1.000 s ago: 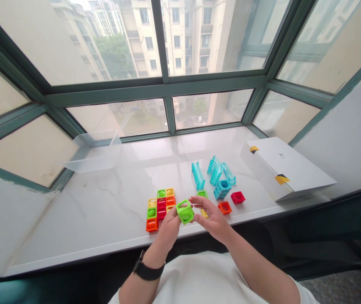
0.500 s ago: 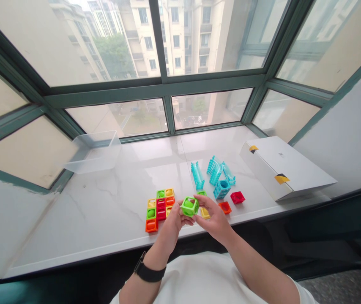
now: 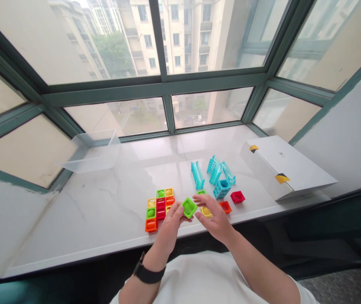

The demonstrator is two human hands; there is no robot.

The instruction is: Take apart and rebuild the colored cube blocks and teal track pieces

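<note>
A green toy block (image 3: 189,207) with a round hollow in its face is held above the front of the sill. My left hand (image 3: 173,219) grips it by its left side, thumb on the near edge. My right hand (image 3: 214,217) is just to the right, fingers and thumb apart, with a small gap to the block. Left of my hands, red, green, yellow and orange blocks (image 3: 160,203) stand side by side in a group. A yellow block (image 3: 206,212) and another green block (image 3: 201,192) lie partly hidden behind my right hand.
An orange block (image 3: 225,207) and a red block (image 3: 238,197) lie to the right. Behind them are turquoise track pieces (image 3: 214,169) and a turquoise block (image 3: 222,189). A white box (image 3: 290,164) stands far right, a clear plastic bin (image 3: 94,162) back left, against the windows.
The green block has been turned so that its hollow face shows upward. My right fingers have come off it and spread, while my left hand keeps hold.
</note>
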